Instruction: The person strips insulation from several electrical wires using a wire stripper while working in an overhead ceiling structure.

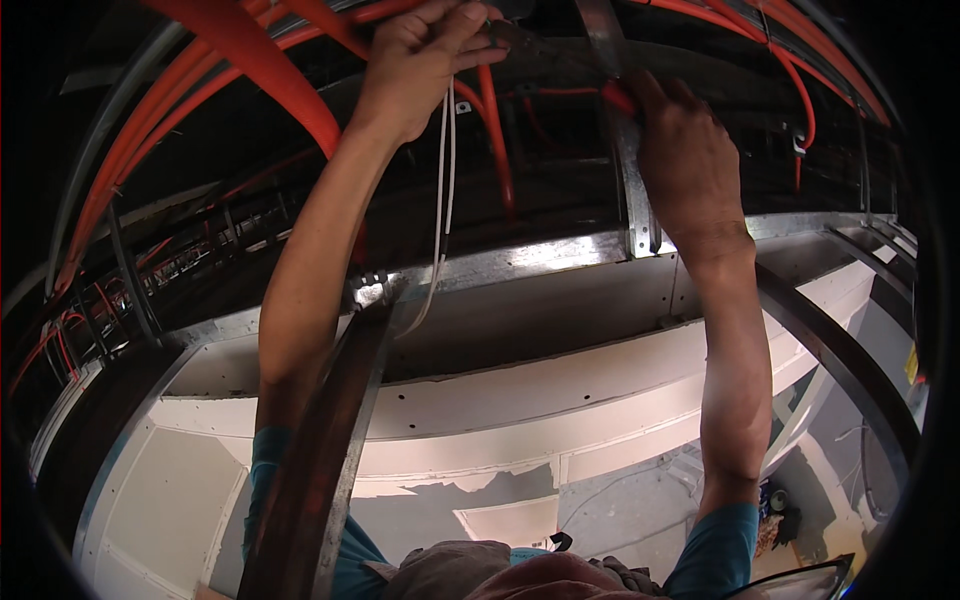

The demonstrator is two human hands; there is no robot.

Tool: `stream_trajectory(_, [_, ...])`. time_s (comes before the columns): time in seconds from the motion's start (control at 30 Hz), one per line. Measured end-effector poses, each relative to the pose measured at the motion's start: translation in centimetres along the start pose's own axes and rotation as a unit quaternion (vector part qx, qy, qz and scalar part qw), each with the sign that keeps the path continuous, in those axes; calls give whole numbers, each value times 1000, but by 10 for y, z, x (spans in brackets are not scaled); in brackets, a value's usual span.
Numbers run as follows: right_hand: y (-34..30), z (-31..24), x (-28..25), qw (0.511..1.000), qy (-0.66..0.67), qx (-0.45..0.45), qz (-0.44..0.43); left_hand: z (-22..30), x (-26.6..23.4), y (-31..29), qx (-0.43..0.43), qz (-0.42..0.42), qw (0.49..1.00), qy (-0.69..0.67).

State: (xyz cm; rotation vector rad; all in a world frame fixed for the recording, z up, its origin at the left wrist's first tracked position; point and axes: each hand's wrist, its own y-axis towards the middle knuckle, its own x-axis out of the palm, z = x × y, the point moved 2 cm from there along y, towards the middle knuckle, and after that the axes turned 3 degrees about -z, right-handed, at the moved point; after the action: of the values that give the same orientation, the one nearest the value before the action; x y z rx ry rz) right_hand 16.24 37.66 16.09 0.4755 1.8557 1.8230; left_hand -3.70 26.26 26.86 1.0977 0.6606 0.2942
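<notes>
The white wires (446, 170) are thin, smooth and pale, hanging almost straight from beneath the left hand (420, 62) at the top of the view; lower down they run close together and bend to the left, passing in front of the metal rail (540, 254). Two strands can be counted below the hand. The left thumb and fingers (488, 42) pinch one small green piece (490, 27), whose full shape is too small to tell. The right hand (690, 160), seen from its back, is curled around one red handle (618, 98) beside the one upright strut (632, 165); its fingertips are hidden, so how they press cannot be told, nor can the kind of tool. Several orange conduits (262, 65) sweep overhead, too overlapped to count surely. One dark beam (325, 440) slants in front of the left forearm, and two teal sleeves (718, 535) cover the upper arms.
</notes>
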Motion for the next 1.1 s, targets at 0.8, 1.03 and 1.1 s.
stream_trajectory(0.8, [47,32,-33,990,-4,-131,-59,-1,-6,2,29,-39,999,12])
stream_trajectory(1.03, [29,34,-10,961,220,-80,-149,-7,-4,0,22,-11,1000,12])
stream_trajectory(1.1, [26,29,-9,951,254,-74,-159,-8,-4,-2,36,4,999,8])
